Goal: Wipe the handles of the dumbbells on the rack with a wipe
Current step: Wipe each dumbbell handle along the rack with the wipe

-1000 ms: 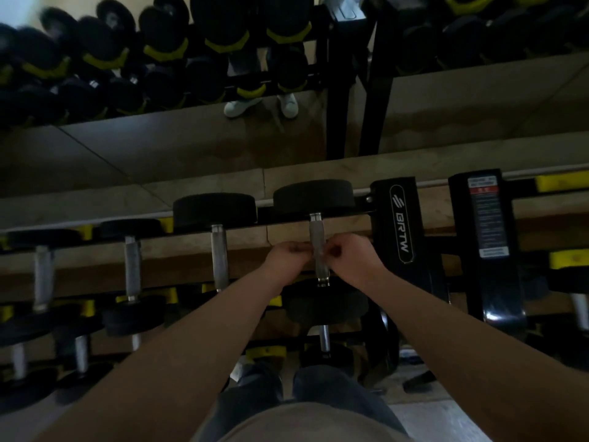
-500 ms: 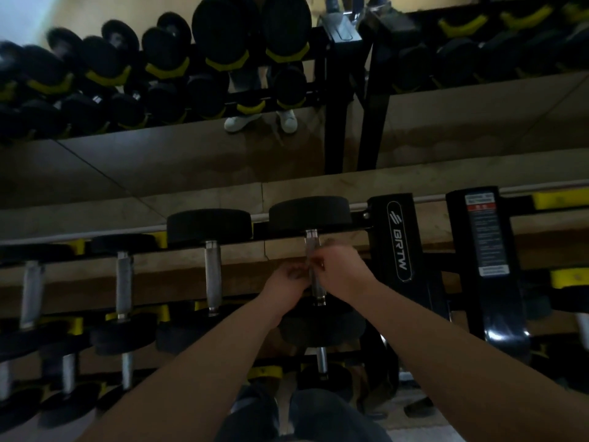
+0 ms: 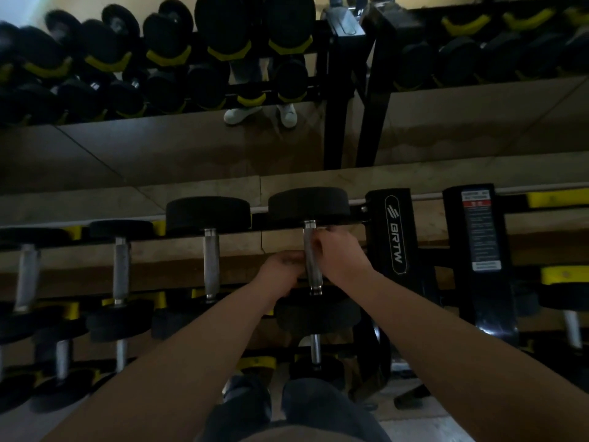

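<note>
Right hand (image 3: 341, 256) gripping the handle (image 3: 314, 277) near its top, left hand (image 3: 280, 271) curled against handle's left side, contents unclear, post (image 3: 395, 234) right of handle

Wall mirror (image 3: 159, 148) behind, white shoes (image 3: 259, 113) reflected in it, pale floor tiles (image 3: 414, 422) below.

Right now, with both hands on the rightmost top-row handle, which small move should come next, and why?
Probably slide both hands down toward the near end. The right hand curls round the handle close to the far head, the left hand sits at its middle, and the lower stretch shows bare.
</note>
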